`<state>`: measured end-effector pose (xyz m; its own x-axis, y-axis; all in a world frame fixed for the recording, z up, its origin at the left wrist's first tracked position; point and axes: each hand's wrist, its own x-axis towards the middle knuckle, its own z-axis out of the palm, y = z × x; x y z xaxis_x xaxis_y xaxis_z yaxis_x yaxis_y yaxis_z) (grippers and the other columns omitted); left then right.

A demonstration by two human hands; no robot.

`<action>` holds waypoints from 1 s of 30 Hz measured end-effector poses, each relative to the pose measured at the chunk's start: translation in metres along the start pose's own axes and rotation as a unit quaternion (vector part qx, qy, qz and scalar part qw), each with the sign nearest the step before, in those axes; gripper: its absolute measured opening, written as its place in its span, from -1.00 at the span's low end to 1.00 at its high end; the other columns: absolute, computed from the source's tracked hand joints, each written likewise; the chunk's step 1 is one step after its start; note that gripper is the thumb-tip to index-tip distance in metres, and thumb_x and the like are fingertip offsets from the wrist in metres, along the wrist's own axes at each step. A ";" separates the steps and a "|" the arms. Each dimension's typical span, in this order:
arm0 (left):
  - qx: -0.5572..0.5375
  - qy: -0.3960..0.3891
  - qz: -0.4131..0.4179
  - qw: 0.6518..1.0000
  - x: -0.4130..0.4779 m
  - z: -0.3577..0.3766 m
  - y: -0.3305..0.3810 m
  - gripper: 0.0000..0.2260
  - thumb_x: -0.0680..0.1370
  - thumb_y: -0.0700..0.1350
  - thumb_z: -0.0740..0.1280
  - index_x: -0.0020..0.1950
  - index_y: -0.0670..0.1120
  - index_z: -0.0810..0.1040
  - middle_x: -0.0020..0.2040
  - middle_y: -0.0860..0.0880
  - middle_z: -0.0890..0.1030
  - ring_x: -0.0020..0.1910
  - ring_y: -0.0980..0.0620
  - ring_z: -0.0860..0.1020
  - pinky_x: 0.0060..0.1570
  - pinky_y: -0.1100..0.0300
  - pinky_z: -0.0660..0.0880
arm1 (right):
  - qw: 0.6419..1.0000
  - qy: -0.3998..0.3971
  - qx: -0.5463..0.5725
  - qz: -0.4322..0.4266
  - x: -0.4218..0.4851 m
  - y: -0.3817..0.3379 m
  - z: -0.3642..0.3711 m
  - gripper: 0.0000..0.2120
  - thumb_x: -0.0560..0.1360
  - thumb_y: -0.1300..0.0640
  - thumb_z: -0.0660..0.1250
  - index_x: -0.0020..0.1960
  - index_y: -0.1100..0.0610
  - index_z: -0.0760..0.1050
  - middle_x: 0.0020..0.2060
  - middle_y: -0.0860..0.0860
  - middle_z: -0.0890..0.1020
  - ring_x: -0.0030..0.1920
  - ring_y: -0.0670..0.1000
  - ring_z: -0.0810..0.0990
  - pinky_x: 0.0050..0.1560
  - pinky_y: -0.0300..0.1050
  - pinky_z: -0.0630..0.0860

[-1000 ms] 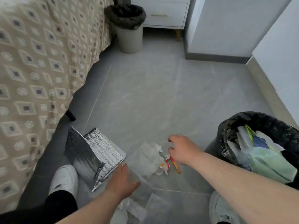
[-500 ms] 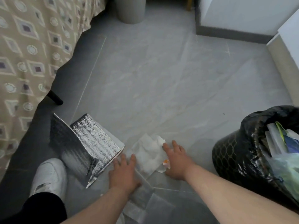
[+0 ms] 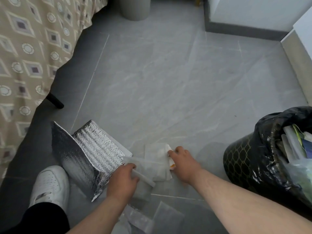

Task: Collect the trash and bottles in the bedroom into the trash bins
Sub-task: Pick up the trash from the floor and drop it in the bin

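Head view: low in the frame's center, the left hand (image 3: pixel 121 180) has its grip clenched on a clear plastic wrapper (image 3: pixel 143 168), and the right hand (image 3: pixel 184 163) pinches white tissue (image 3: pixel 161 152) on the floor (image 3: pixel 168 90). The black-lined trash bin (image 3: pixel 256 164), stuffed, stands at right.

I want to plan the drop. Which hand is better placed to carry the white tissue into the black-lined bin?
Probably the right hand: it already rests on the white tissue, nearest the black-lined bin. The left hand is farther away.
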<state>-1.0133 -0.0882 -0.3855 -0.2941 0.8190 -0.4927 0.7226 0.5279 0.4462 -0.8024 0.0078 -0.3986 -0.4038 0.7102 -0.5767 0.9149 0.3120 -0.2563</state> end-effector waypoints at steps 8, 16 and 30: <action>-0.107 0.039 -0.014 0.993 -0.003 -0.008 0.009 -0.65 0.44 -0.23 0.40 0.22 -0.08 0.55 0.18 -0.08 0.60 0.18 -0.08 0.53 0.15 0.15 0.41 | 0.985 0.065 0.143 0.075 -0.006 0.009 -0.004 -0.84 0.46 0.24 0.28 0.03 0.10 0.46 0.01 0.11 0.54 0.00 0.16 0.54 -0.08 -0.09 0.42; -0.195 0.078 -0.024 0.977 -0.011 -0.038 0.031 -0.71 0.41 -0.28 0.43 0.11 -0.11 0.58 -0.05 -0.02 0.55 -0.02 0.03 0.47 -0.01 0.23 0.34 | 0.968 0.115 0.203 0.092 -0.031 0.013 -0.070 -0.88 0.48 0.27 0.23 -0.07 0.14 0.53 -0.14 0.07 0.58 -0.12 0.12 0.59 -0.16 0.02 0.59; -0.320 0.090 0.089 0.939 -0.103 -0.099 0.201 -0.79 0.42 -0.28 0.42 0.01 -0.06 0.57 -0.21 -0.05 0.58 -0.31 0.04 0.52 -0.34 0.21 0.48 | 0.887 0.324 0.319 0.084 -0.206 0.053 -0.238 -0.92 0.39 0.27 0.41 -0.19 0.12 0.58 -0.40 -0.01 0.61 -0.41 -0.05 0.53 -0.29 -0.13 0.49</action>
<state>-0.8998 -0.0446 -0.1716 -0.3468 0.9017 -0.2582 0.2636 0.3579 0.8958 -0.6699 0.0279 -0.1089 0.0126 0.9908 -0.1347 0.6907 -0.1060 -0.7153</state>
